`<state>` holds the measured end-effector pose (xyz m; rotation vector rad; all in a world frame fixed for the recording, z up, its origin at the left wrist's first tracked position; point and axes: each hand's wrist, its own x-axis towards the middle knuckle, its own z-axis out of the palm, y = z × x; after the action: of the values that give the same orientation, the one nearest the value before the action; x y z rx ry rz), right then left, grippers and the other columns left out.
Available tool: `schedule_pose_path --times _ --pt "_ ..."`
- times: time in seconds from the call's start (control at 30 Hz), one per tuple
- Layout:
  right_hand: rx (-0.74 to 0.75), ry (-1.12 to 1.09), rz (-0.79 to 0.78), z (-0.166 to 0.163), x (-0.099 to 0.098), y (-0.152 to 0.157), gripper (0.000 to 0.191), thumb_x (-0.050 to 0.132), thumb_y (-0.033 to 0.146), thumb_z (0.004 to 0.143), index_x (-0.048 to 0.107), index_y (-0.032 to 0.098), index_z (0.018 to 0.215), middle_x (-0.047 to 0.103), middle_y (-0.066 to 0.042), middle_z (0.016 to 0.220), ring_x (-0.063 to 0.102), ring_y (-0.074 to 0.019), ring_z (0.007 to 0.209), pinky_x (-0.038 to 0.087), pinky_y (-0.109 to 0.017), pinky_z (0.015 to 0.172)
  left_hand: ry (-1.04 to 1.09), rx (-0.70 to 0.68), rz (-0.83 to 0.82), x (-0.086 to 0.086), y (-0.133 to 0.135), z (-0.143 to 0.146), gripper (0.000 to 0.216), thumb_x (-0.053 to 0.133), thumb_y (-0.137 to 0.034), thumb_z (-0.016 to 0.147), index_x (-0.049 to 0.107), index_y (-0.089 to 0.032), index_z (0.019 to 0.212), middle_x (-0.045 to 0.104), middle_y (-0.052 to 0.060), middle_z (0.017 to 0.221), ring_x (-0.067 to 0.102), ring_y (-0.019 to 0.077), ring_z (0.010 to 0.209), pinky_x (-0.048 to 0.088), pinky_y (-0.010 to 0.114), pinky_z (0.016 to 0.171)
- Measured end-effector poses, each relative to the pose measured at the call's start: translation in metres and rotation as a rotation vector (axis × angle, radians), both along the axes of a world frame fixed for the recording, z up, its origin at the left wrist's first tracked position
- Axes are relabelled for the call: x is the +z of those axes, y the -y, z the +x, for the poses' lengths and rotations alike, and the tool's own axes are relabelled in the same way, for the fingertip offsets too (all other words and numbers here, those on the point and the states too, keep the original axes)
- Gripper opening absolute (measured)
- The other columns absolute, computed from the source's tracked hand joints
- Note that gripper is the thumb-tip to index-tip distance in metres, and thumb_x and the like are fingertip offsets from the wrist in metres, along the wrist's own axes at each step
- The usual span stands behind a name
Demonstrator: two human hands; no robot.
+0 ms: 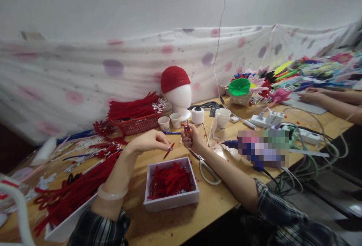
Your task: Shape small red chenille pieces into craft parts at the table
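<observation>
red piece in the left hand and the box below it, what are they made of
The red piece pinched by the left hand looks like fuzzy chenille or fabric, but it is too small to tell. The box looks like matte white card or foam board: thick, flat walls.

A handicraft workshop is indicated: red chenille stems (132, 108) are heaped beyond the left hand (149, 142), a capped foam head (177, 91) is set behind the right hand (190, 136), and finished flowers (254, 85) are piled farther right.
</observation>
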<state>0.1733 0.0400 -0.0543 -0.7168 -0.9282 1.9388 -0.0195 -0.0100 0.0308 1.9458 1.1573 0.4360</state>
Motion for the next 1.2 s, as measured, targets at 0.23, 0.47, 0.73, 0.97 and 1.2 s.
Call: schedule_pose_path --times 0.23,0.47,0.73,0.97,1.2 --pt "-0.014 0.010 0.019 0.001 -0.003 -0.002 0.047 0.049 0.063 0.074 0.044 0.020 0.056 0.023 0.011 0.037 0.011 -0.0044 0.034 0.008 -0.017 0.033 -0.238 0.048 0.084 -0.017 -0.020 -0.020 0.021 0.062 -0.031 0.074 0.078 -0.018 0.080 0.077 0.003 0.078 0.067 0.0186 0.073 0.048 0.023 0.067" --pt "-0.051 0.034 -0.008 -0.001 -0.004 -0.003 0.046 0.047 0.061 0.075 0.042 0.020 0.055 0.023 0.010 0.036 0.011 -0.0043 0.033 0.007 -0.017 0.033 -0.461 0.471 0.426 -0.068 -0.049 -0.014 0.024 0.055 -0.019 0.079 0.074 -0.014 0.092 0.075 0.014 0.098 0.067 0.0256 0.092 0.046 0.031 0.081" --pt "-0.033 0.032 -0.028 -0.002 -0.008 -0.004 0.045 0.047 0.059 0.076 0.044 0.019 0.056 0.025 0.010 0.037 0.011 -0.0041 0.034 0.006 -0.017 0.034 -0.456 0.506 0.419 -0.093 -0.058 -0.019 0.018 0.058 -0.017 0.076 0.074 -0.018 0.083 0.075 0.013 0.091 0.068 0.0266 0.089 0.047 0.032 0.079" --pt "-0.025 0.062 -0.035 -0.003 -0.011 -0.006 0.045 0.046 0.060 0.077 0.043 0.020 0.057 0.025 0.010 0.037 0.011 -0.0044 0.033 0.006 -0.018 0.034 -0.231 0.548 0.433 -0.089 -0.063 -0.026 0.016 0.058 -0.021 0.076 0.073 -0.017 0.075 0.075 0.011 0.085 0.068 0.0258 0.084 0.047 0.034 0.080" --pt "0.001 0.096 -0.040 -0.004 -0.009 -0.004 0.046 0.042 0.062 0.078 0.041 0.020 0.057 0.025 0.010 0.036 0.011 -0.0045 0.033 0.006 -0.018 0.034 0.134 0.549 0.389 -0.067 -0.064 -0.025 0.039 0.060 -0.024 0.071 0.064 -0.012 0.108 0.073 0.007 0.079 0.070 0.0200 0.075 0.054 0.031 0.072"
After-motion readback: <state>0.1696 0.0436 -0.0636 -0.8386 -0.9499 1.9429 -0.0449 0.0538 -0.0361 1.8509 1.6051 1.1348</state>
